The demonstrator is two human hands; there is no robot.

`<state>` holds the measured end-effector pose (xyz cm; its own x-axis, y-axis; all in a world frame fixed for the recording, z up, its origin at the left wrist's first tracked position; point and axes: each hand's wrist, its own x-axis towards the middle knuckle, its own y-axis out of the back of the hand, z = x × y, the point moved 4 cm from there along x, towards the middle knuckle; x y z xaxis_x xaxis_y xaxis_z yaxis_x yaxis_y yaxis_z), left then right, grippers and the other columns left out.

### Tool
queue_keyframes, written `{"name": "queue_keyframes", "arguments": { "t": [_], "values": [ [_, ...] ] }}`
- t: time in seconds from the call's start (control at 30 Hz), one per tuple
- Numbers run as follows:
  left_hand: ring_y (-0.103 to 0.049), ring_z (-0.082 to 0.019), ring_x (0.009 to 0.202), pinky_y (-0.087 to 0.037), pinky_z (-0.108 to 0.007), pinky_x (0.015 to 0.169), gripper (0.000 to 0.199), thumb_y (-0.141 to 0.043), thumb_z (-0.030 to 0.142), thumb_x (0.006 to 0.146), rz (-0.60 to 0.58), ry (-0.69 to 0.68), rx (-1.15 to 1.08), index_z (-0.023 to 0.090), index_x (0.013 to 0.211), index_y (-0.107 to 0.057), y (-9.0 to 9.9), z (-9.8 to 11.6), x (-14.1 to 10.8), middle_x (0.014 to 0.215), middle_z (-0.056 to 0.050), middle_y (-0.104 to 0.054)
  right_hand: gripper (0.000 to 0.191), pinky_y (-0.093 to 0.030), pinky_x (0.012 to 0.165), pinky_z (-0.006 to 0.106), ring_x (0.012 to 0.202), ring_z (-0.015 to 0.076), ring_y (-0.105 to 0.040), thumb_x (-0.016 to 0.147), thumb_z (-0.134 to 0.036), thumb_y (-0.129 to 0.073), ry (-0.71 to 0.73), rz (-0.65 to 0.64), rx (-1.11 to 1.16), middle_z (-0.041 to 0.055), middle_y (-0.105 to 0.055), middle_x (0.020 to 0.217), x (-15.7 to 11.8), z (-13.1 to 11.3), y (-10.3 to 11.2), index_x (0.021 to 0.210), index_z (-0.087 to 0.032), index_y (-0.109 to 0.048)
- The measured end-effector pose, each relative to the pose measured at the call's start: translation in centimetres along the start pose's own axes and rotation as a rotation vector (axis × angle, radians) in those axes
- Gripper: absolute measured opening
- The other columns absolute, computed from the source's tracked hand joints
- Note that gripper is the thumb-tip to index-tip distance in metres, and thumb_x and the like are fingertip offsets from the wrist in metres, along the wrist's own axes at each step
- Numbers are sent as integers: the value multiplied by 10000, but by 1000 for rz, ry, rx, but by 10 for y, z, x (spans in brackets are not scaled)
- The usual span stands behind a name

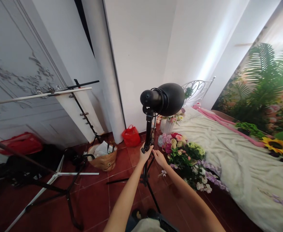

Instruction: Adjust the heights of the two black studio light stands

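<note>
A black studio lamp [171,99] with a wide round reflector sits on top of a black stand [149,129], its reflector pointing right. My left hand [145,154] is wrapped round the stand's pole below the lamp. Just right of the pole, my right hand [159,158] is at about the same height, its fingers closed near a knob or the hanging cable; what they hold is too small to make out. Below my hands the tripod legs [153,196] spread over the red tiled floor.
Flowers [177,145] lie right of the stand, beside a bed with a cream blanket [240,174]. A red bag [131,136] and a woven basket [105,161] stand to the left. Farther left are other stand legs [66,193] and a white crossbar [40,95].
</note>
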<state>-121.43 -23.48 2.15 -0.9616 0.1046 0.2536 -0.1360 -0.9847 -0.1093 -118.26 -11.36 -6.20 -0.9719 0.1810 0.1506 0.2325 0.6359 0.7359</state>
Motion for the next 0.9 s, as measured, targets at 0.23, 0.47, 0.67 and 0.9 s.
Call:
{"name": "queue_keyframes", "arguments": {
  "t": [0.23, 0.47, 0.67, 0.9],
  "values": [
    [-609, -159, 692, -496, -302, 721, 270, -648, 437, 665, 3, -58, 50, 181, 690, -568, -2, 18, 4, 709, -36, -650, 640, -464, 553, 248, 615, 180, -611, 845, -621, -158, -342, -79, 381, 60, -639, 702, 5, 17, -28, 808, -145, -584],
    [-601, -152, 687, -493, -280, 690, 271, -636, 434, 693, -74, -149, 143, 170, 712, -580, -11, 77, 26, 709, -38, -638, 632, -433, 501, 240, 535, 177, -594, 769, -693, -254, -377, 45, 444, 64, -626, 607, 11, 28, -38, 666, -156, -571],
    [-609, -149, 675, -489, -269, 681, 246, -641, 416, 699, -132, -219, 149, 177, 721, -592, -20, 120, 48, 667, -24, -631, 605, -418, 485, 230, 502, 163, -579, 762, -678, -293, -397, 58, 500, 63, -623, 593, 11, 35, -43, 646, -154, -571],
    [-601, -151, 688, -486, -284, 693, 256, -645, 410, 691, -99, -165, 144, 167, 751, -594, -13, 76, 32, 725, -35, -638, 596, -408, 464, 224, 490, 159, -570, 760, -688, -295, -385, 77, 494, 54, -609, 574, 11, 31, -38, 620, -168, -549]
  ]
}}
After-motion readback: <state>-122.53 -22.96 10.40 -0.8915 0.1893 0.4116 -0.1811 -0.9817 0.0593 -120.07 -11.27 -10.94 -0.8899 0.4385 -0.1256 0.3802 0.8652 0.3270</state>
